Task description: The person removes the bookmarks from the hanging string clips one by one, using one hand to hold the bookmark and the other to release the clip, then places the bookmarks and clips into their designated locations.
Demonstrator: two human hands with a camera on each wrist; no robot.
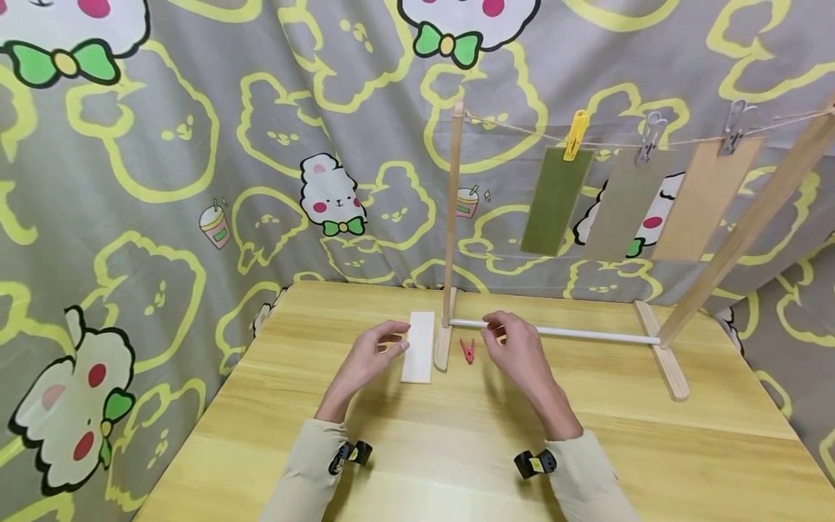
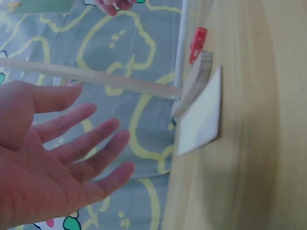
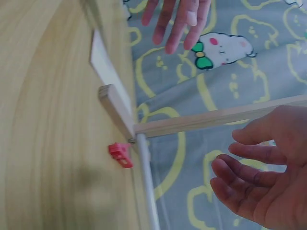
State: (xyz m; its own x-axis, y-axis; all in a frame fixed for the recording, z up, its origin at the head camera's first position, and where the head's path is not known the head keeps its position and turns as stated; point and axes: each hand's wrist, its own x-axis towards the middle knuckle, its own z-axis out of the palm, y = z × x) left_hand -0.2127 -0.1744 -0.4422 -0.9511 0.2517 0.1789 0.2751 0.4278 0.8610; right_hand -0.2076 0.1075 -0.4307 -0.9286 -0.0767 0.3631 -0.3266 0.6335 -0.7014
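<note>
Closest up, the left hand (image 1: 373,355) is spread, fingers loosely bent, nothing in it, held above the table (image 1: 417,442). The right hand (image 1: 517,348) is loosely curled with a gap between thumb and fingers, nothing in there either.

The white card (image 1: 419,348) lies flat just right of the left fingertips and lower. The pink clip (image 1: 467,351) is just left of the right fingertips, also down on the wood. The rack's foot (image 1: 443,348) sits between those 2.

Looks like the reach to me, pickup not done yet. Imo the next move calls for a left-hand pinch on the card's free edge (thin, might be fiddly) and the right pinching the clip.

Farther out, up and right of the right hand, 3 cards hang from the string (image 1: 515,127): green card (image 1: 557,203), grey card (image 1: 626,210), tan card (image 1: 707,203). The bare stretch left of them seems the likely spot. Behind everything, the curtain (image 1: 261,43).
</note>
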